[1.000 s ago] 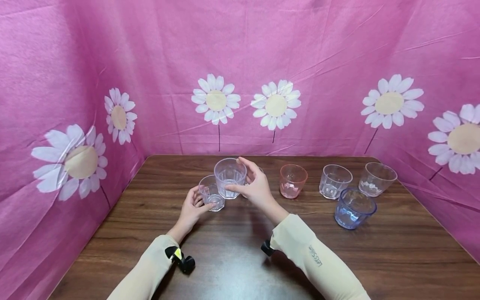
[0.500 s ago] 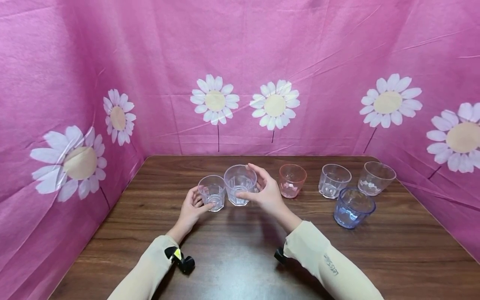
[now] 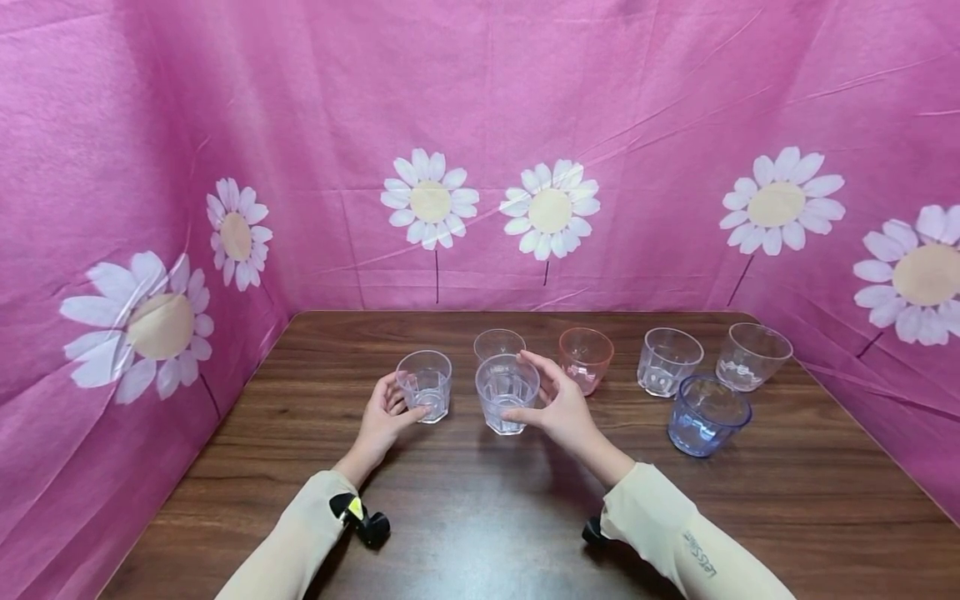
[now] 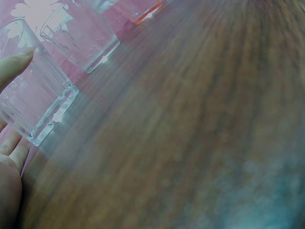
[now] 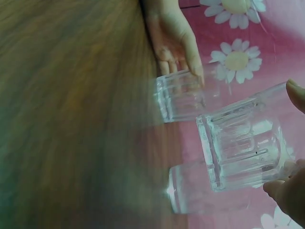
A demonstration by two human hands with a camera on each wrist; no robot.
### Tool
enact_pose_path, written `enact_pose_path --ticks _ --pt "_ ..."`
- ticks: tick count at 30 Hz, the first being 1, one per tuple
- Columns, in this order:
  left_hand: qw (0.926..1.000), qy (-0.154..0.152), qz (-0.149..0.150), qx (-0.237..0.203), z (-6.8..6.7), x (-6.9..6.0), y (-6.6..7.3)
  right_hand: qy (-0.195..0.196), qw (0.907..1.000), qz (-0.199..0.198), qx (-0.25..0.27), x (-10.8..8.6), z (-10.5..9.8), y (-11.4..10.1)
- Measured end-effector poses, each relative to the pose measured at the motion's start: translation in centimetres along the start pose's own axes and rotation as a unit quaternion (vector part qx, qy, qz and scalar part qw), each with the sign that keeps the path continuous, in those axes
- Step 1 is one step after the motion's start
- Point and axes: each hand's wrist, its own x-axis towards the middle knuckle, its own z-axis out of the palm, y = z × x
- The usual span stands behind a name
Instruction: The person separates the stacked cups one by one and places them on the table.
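Note:
My left hand (image 3: 384, 421) grips a clear faceted tumbler (image 3: 424, 387) that stands upright on the wooden table (image 3: 450, 533). In the left wrist view its thumb lies along the near side of that tumbler (image 4: 43, 90). A second clear tumbler (image 3: 507, 396) is between the thumb and fingers of my right hand (image 3: 562, 408), upright and just right of the first. The right wrist view shows this held tumbler (image 5: 243, 143) closest, its base seemingly a little off the tabletop. Partly hidden behind it stands a third clear tumbler (image 3: 499, 340).
A red-tinted tumbler (image 3: 586, 362) stands behind my right hand. Further right are two clear tumblers, one nearer (image 3: 671, 362) and one near the table's right edge (image 3: 753, 358). A blue tumbler (image 3: 708, 417) stands in front of them. A pink flowered cloth (image 3: 480, 83) surrounds the table.
My right hand has carried its tumbler right and toward me, away from the left tumbler, and lower. The third clear tumbler has come into view behind it. My left hand has stayed still.

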Motion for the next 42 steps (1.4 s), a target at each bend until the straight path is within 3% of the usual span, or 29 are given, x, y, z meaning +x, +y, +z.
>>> enact_pose_path --ticks 12,27,33,42 --pt "0.9999 0.004 0.002 0.010 0.0 0.0 -0.1 0.024 0.9981 0.040 -0.040 -1.4 -3.1 0.9" --pt "0.9998 0.001 0.018 0.013 0.0 0.0 -0.1 0.060 0.9952 0.066 -0.042 -2.6 -6.1 1.7" --pt "0.9999 -0.002 0.006 0.011 -0.1 0.0 -0.1 0.076 0.9902 0.093 -0.072 -3.0 -7.2 1.6" --pt "0.9999 0.000 0.007 0.011 -0.1 0.1 -0.2 0.084 0.9900 0.088 -0.071 -3.5 -8.5 1.6"
